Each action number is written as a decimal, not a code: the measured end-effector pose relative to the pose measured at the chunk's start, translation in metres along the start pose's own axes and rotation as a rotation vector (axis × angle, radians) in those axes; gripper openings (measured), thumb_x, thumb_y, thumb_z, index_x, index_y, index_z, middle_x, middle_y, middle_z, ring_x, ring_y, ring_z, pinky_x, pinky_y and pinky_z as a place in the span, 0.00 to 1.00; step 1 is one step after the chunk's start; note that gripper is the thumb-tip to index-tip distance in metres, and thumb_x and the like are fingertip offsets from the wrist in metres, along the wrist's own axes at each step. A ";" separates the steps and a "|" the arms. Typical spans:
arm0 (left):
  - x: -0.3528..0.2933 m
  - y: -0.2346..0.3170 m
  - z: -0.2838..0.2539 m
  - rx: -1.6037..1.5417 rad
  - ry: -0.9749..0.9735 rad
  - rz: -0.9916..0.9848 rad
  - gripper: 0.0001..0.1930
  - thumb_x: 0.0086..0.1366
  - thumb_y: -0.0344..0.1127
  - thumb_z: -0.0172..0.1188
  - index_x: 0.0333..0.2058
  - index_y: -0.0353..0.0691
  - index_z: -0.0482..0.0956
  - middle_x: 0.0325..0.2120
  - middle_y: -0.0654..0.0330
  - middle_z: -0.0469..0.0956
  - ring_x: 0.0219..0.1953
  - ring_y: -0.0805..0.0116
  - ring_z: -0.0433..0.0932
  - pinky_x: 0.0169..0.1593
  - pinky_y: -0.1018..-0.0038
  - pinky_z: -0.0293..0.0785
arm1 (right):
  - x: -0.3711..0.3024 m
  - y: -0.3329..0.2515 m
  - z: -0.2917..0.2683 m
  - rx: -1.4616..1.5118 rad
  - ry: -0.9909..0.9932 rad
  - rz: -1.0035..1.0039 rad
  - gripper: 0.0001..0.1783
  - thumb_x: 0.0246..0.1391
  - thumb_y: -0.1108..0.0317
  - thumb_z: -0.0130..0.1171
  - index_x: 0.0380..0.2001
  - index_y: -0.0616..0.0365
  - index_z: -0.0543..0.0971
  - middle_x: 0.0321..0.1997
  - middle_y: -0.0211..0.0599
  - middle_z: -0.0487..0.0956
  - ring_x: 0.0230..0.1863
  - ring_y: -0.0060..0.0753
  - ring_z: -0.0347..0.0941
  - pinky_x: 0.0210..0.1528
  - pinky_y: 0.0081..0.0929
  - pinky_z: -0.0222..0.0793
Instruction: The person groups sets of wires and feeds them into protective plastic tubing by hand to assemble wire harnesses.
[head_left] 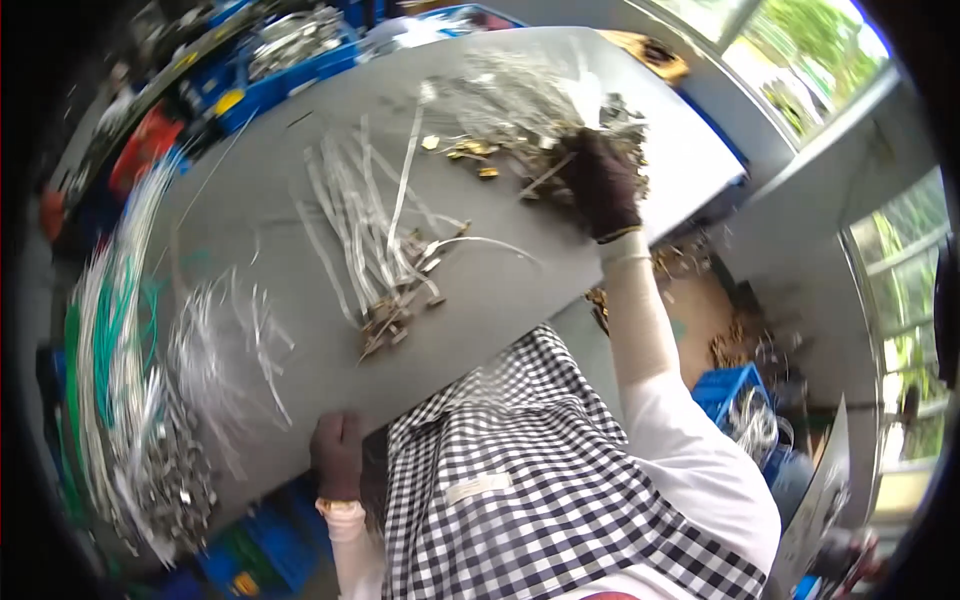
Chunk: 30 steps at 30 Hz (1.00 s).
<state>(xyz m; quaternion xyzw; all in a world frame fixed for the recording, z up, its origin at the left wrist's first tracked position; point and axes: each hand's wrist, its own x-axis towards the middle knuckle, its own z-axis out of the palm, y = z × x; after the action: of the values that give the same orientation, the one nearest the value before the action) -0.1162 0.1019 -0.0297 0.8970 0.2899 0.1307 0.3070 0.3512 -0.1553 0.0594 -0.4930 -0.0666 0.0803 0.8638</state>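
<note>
My right hand (602,185), in a dark glove, reaches to the table's far right and is on a heap of small brownish metal pieces (548,160); blur and the heap hide its fingertips. Thin clear strips (515,85) fan out behind that heap. My left hand (338,455), in a brown glove, is at the table's near edge, its fingers curled in with nothing visible in them. Between the hands lies a loose bunch of whitish strips (350,205), with brown metal pieces (388,318) at their near ends. A few brass-coloured pieces (470,150) lie left of the right hand.
On the left of the grey table (490,290) lie clear strips (215,345), long white and green strands (110,320) and grey metal pieces (180,475). Blue crates stand beyond the far edge (300,65), at lower left (260,550) and lower right (728,390).
</note>
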 end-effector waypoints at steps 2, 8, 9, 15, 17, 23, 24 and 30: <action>0.013 0.007 0.011 -0.081 0.000 0.078 0.11 0.67 0.38 0.59 0.32 0.35 0.79 0.28 0.47 0.78 0.32 0.46 0.78 0.36 0.59 0.72 | -0.020 -0.024 0.001 0.122 0.039 0.054 0.09 0.64 0.66 0.59 0.41 0.62 0.78 0.37 0.44 0.82 0.39 0.41 0.81 0.43 0.37 0.79; 0.027 0.011 0.016 -0.053 -0.061 0.086 0.11 0.69 0.36 0.56 0.33 0.37 0.83 0.31 0.56 0.83 0.35 0.61 0.82 0.42 0.68 0.76 | -0.032 -0.035 -0.015 0.018 0.055 0.072 0.14 0.65 0.65 0.57 0.48 0.64 0.76 0.42 0.47 0.83 0.46 0.43 0.82 0.47 0.36 0.81; 0.026 0.012 0.018 -0.046 -0.066 0.088 0.11 0.69 0.36 0.55 0.33 0.37 0.83 0.31 0.55 0.83 0.35 0.61 0.82 0.42 0.68 0.76 | -0.029 -0.033 -0.019 0.045 0.017 0.089 0.14 0.65 0.66 0.56 0.48 0.65 0.76 0.43 0.47 0.83 0.47 0.44 0.81 0.48 0.36 0.81; 0.026 0.024 0.026 -0.109 -0.008 0.200 0.09 0.65 0.34 0.61 0.30 0.34 0.78 0.27 0.47 0.77 0.30 0.45 0.77 0.34 0.57 0.71 | -0.017 -0.018 -0.037 0.208 0.011 0.078 0.17 0.64 0.68 0.56 0.50 0.68 0.72 0.48 0.51 0.80 0.47 0.50 0.81 0.48 0.46 0.81; 0.028 0.017 0.026 -0.097 0.002 0.204 0.08 0.65 0.34 0.61 0.30 0.34 0.78 0.27 0.46 0.77 0.30 0.44 0.76 0.34 0.57 0.71 | -0.013 -0.017 -0.045 0.270 0.026 0.076 0.15 0.66 0.70 0.53 0.51 0.69 0.71 0.51 0.50 0.79 0.50 0.48 0.80 0.52 0.43 0.81; 0.029 0.012 0.027 -0.074 0.040 0.258 0.08 0.64 0.34 0.62 0.31 0.35 0.79 0.28 0.47 0.77 0.30 0.44 0.77 0.35 0.58 0.72 | -0.019 -0.019 -0.045 0.186 0.049 0.087 0.16 0.64 0.68 0.56 0.50 0.68 0.72 0.50 0.48 0.79 0.49 0.50 0.80 0.51 0.48 0.80; 0.030 0.013 0.027 -0.072 0.019 0.258 0.08 0.64 0.34 0.62 0.31 0.35 0.79 0.28 0.47 0.77 0.31 0.44 0.77 0.35 0.58 0.72 | -0.022 -0.019 -0.042 0.186 0.038 0.075 0.16 0.64 0.68 0.56 0.50 0.68 0.72 0.49 0.48 0.79 0.49 0.50 0.80 0.50 0.48 0.80; 0.028 0.014 0.025 -0.076 -0.023 0.243 0.08 0.64 0.35 0.62 0.31 0.35 0.79 0.28 0.47 0.78 0.31 0.44 0.77 0.35 0.58 0.73 | -0.022 -0.021 -0.039 0.156 0.042 0.037 0.14 0.64 0.67 0.57 0.47 0.65 0.74 0.46 0.47 0.80 0.46 0.50 0.81 0.46 0.47 0.82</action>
<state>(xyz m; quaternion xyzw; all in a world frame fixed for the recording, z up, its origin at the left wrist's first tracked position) -0.0772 0.0979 -0.0391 0.9146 0.1704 0.1676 0.3261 0.3385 -0.2030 0.0573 -0.4270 -0.0330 0.0908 0.8991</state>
